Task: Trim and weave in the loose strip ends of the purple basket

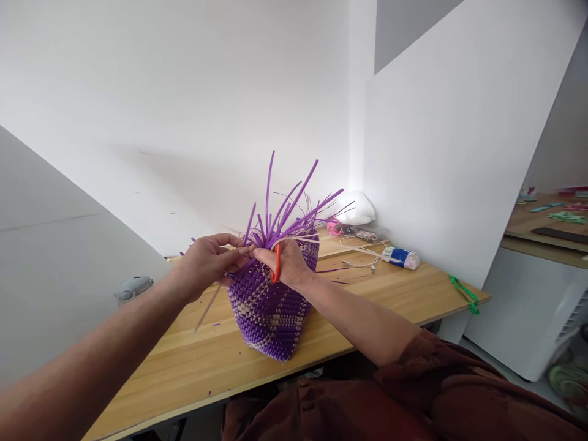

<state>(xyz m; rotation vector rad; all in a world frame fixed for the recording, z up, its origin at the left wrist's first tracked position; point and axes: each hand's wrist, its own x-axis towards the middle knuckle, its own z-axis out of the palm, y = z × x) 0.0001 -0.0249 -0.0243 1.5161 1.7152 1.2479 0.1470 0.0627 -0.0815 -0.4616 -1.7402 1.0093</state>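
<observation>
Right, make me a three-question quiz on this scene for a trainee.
1. True or false: most of the strips sticking up from the bag are yellow.
2. Short answer: which of the person's hands is the orange loop at?
3. Fill in the blank: the band near the right end of the table is ____ in colour.

Key
1. False; most of them are purple.
2. The right hand.
3. Green.
</observation>
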